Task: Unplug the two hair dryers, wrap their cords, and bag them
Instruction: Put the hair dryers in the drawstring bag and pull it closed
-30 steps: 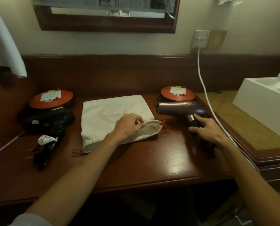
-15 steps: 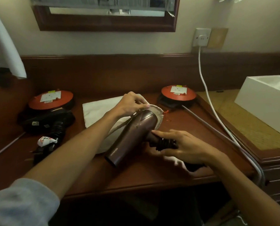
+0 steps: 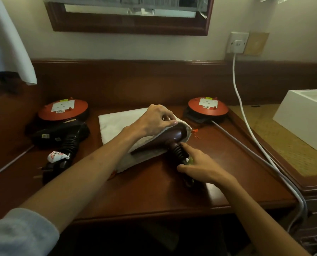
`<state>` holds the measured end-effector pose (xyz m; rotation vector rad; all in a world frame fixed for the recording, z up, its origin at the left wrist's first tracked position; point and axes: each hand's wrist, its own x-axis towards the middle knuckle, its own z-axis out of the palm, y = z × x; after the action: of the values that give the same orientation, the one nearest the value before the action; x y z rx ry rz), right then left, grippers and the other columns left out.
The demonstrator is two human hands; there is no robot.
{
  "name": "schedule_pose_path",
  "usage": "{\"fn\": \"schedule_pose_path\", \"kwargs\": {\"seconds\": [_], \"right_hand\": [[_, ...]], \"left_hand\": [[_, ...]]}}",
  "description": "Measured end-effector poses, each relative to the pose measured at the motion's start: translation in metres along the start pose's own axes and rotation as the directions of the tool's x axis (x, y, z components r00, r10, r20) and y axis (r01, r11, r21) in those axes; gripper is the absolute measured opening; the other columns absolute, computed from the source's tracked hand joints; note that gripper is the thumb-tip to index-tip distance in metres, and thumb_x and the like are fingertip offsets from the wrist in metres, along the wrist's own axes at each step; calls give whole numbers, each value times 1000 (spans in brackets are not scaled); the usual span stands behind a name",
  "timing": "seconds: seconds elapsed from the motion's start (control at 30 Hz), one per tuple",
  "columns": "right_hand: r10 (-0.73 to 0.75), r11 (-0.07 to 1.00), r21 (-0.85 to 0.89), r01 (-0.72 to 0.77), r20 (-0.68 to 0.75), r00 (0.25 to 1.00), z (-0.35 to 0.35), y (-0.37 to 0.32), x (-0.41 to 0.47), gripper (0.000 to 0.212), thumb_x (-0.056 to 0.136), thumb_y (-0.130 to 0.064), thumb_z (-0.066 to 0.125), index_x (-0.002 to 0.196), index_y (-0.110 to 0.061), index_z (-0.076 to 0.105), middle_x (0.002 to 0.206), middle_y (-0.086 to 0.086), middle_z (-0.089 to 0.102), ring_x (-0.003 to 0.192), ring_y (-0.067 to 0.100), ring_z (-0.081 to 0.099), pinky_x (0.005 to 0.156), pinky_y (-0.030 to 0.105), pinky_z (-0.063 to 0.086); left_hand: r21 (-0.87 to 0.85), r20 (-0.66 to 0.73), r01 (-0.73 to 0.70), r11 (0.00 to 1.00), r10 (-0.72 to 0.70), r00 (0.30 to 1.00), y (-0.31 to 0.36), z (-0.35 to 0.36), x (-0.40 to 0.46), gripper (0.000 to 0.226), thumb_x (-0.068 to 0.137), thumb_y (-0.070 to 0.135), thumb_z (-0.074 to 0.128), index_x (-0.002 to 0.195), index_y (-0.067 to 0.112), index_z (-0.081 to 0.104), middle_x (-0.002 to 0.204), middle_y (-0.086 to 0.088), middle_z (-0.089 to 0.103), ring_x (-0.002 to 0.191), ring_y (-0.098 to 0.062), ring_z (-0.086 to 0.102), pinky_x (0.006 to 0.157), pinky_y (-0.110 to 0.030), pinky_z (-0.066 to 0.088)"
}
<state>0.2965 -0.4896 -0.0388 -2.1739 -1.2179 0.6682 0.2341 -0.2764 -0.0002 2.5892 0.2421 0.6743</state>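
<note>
On my feed the left hand (image 3: 156,120) pinches the upper lip of the white drawstring bag (image 3: 117,124) and holds its mouth lifted, fingers curled over the cloth edge. The brown hair dryer (image 3: 169,139) lies partly inside that mouth: the barrel runs under the fabric toward the near left, while the rear of the body and the ribbed handle stick out toward me. My right hand (image 3: 200,167) grips that handle low down, fingers wrapped around it with the index finger stretched along the ribbed section; what lies under the palm I cannot make out. The bag rests flat on the dark wooden desk (image 3: 172,191), its closed end toward the wall, with a bit of orange drawstring (image 3: 195,133) showing just beside the mouth. To the left sits the black hair dryer (image 3: 61,133), apart from the bag, its handle pointing toward me with a white tag (image 3: 57,156) on the cord and a plug (image 3: 47,171) lying on the desk. Two orange-topped cord reels stand near the wall, the left reel (image 3: 62,109) just behind the black dryer and the right reel (image 3: 207,107) just beyond the bag's mouth. A grey cable (image 3: 246,146) leaves the right reel and runs over the desk's right edge. A white cable (image 3: 236,85) hangs from the wall socket (image 3: 237,42).
</note>
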Motion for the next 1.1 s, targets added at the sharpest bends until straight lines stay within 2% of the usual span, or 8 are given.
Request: {"fn": "schedule_pose_path", "kwargs": {"seconds": [0.13,0.3,0.5,0.63,0.73,0.8,0.87,1.1], "right_hand": [[50,949,315,-31,-52,997,9,-11,8,70,89,-4,61,152,-23,38,111,5,66,89,19,67,77,39,59],[78,873,487,-15,-109,991,10,-30,22,49,95,-4,54,140,-21,51,97,4,64,70,16,66,47,18,49],[162,876,479,-53,-189,968,20,-38,56,24,84,-18,60,107,-14,64,90,15,72,82,32,71,77,56,59],[120,893,450,5,-249,961,30,-36,60,31,93,-19,60,124,-14,57,90,2,66,93,29,68,85,49,58],[-29,910,410,61,-85,996,28,-29,45,61,94,-28,67,147,-21,37,109,-10,58,101,13,61,75,17,54],[-116,965,234,118,-25,993,30,-22,40,93,85,-34,77,157,-24,19,131,-6,52,117,12,53,92,21,51],[-176,981,63,183,-100,979,36,-18,41,101,81,-32,80,159,-20,16,141,4,49,128,20,49,106,34,48],[-208,965,84,249,-336,918,24,-29,54,38,95,-24,66,129,-13,54,124,6,66,110,21,64,94,37,56]], "left_hand": [[-22,16,-3,1000,4,1000,8,3,-1,19,91,31,76,98,14,81,89,5,72,81,-9,66,72,-28,56],[7,40,-58,998,58,998,21,-8,-3,20,91,32,75,95,13,81,86,1,74,76,-11,66,68,-29,54],[48,56,-152,987,149,987,39,-22,2,17,91,27,76,95,12,81,86,0,73,77,-11,66,70,-36,58],[55,64,-140,989,136,989,39,-28,1,18,92,28,75,97,12,80,87,0,74,79,-11,68,71,-38,58],[46,67,-115,992,112,991,35,-32,-1,18,92,28,75,97,12,81,89,-1,75,81,-12,68,73,-38,59],[54,68,-111,992,108,992,35,-33,-1,19,93,28,74,99,11,81,91,-2,75,84,-12,68,76,-38,59],[50,69,-102,993,99,993,37,-34,1,20,94,27,73,101,10,80,92,-2,75,85,-12,69,77,-36,60],[154,230,-174,973,136,964,65,-32,16,21,95,29,71,102,12,79,94,4,68,84,-10,64,75,-26,54]]}}
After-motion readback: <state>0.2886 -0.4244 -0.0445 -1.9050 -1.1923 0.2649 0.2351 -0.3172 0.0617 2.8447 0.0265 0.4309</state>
